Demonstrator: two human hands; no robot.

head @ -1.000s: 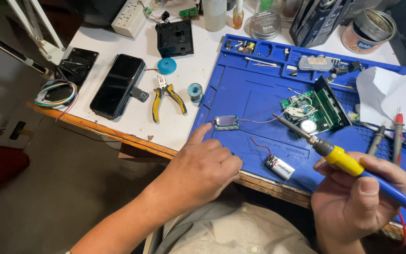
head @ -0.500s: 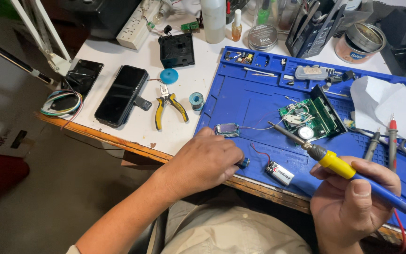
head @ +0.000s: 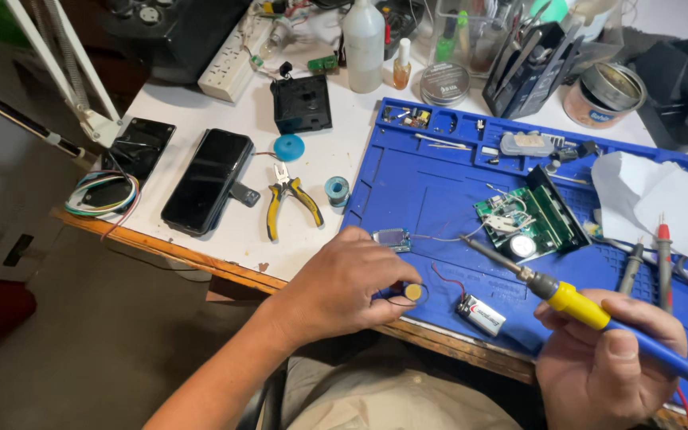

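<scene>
**Two hands on the blue mat: soldering prep, part being placed**

Two hands low in frame, both busy. Right hand point(head: 611, 362), lower right, is wrapped in a closed fist-like pen grip round the soldering iron point(head: 591, 310), thumb on top of the yellow collar. Shaft angles up and left; tip hangs over the mat just left of the green circuit board point(head: 523, 219), not touching it as far as I can see.

Left hand point(head: 344, 283), lower centre, comes in from the bottom left with forearm across the table edge, palm down, knuckles up. Fingertips are pressed together on a small round brass-coloured disc point(head: 414, 292) with thin wires, sitting on the near edge of the blue work mat point(head: 431, 183).

Just right of the disc: a small rectangular battery point(head: 481, 313), red lead looping from it. Just above the left hand, a tiny display module point(head: 392, 238), wired toward the board.

My read: positioning step, not a joint yet. Iron is parked in the air while the disc gets located. Next move likely needs the disc held flat and steady, leads clear of the battery, iron tip brought down to the wire end.

Further up: yellow-handled pliers point(head: 287, 199), solder spool point(head: 336, 189) and dark phone point(head: 208, 180) on the white table left of the mat. Multimeter probes point(head: 662, 255) at right.
</scene>
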